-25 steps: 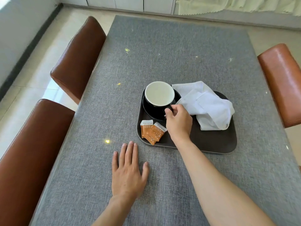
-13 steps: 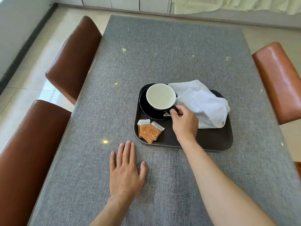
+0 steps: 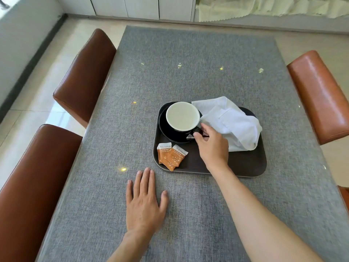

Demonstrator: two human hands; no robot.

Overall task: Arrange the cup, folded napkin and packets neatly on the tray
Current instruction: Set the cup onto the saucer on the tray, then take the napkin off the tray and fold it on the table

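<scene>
A dark tray (image 3: 245, 167) lies on the grey table. In its far left corner a black cup (image 3: 182, 118) with a white inside stands on a black saucer (image 3: 166, 132). My right hand (image 3: 213, 146) pinches the cup's handle with thumb and forefinger. A crumpled white napkin (image 3: 230, 121) lies in the tray's far right part, touching the cup's rim. Two orange packets (image 3: 171, 156) overlap in the near left corner. My left hand (image 3: 144, 203) rests flat on the table in front of the tray, fingers apart.
Two brown leather chairs (image 3: 81, 76) stand along the table's left side, one brown chair (image 3: 321, 95) on the right. The grey tablecloth (image 3: 188, 63) stretches far beyond the tray. White cabinets and a pale green cloth are at the back.
My right hand has turned the cup by its handle, which has swung from the near side toward the right. The left hand stays flat on the table.
</scene>
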